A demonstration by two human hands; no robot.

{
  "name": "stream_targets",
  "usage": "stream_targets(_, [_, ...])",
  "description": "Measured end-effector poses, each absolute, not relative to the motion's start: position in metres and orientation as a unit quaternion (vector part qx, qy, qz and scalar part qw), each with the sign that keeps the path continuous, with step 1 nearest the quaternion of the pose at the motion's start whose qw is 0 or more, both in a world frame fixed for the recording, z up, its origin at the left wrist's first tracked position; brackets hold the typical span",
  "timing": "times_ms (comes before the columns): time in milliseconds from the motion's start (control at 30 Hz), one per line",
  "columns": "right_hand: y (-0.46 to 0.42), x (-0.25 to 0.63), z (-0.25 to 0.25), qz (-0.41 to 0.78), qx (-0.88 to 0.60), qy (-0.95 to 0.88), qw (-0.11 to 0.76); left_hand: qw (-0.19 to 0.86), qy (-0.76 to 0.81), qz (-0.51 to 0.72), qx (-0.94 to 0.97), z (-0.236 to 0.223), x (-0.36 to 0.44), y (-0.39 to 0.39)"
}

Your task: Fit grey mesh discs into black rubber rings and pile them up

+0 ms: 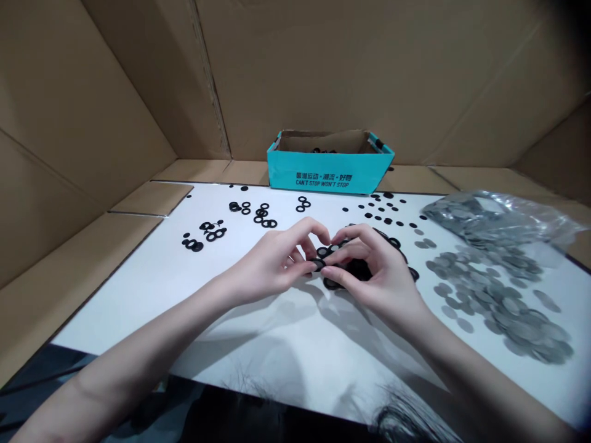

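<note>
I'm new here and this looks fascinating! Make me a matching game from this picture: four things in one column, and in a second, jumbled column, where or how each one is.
Things:
1. Teal cardboard box
2. Loose grey metal discs
3. Clear plastic bag
4. Right hand

Places and states:
A. Touching black rings
B. Crumpled, with grey discs inside
C. Standing beyond the far edge of the white surface
D. Spread in a pile at the right of the white surface

Right pairs: 1-C, 2-D, 3-B, 4-A
</note>
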State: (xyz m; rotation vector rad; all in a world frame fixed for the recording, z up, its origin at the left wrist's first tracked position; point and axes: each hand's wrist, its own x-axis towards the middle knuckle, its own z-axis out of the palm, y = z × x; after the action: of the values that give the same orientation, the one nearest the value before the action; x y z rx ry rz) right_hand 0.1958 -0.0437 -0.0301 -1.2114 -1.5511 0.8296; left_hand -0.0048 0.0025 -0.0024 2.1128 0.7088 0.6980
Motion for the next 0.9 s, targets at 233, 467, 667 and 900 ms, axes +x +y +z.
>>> stream_targets(233, [-0.044, 0.196, -0.027, 0.344, -0.494, -0.639, 0.478, 0.413, 0.269, 0.287, 0.821, -0.003, -0.005, 0.003])
stream_targets(467, [-0.042, 0.195, -0.024, 0.398, -0.468, -0.606, 0.506, 0.398, 0.258, 0.315, 0.822, -0.007, 0.001, -0.001])
stream_targets(667, [-0.047, 0.190, -0.025, 0.336, -0.450, -0.614, 0.554, 0.389, 0.263, 0.271, 0.840, 0.001, -0.001, -0.002])
stream_targets(900, [-0.046, 0.193, -0.028, 0.283, -0.467, -0.666, 0.509, 0.366, 0.272, 0.271, 0.848, 0.003, -0.005, 0.000])
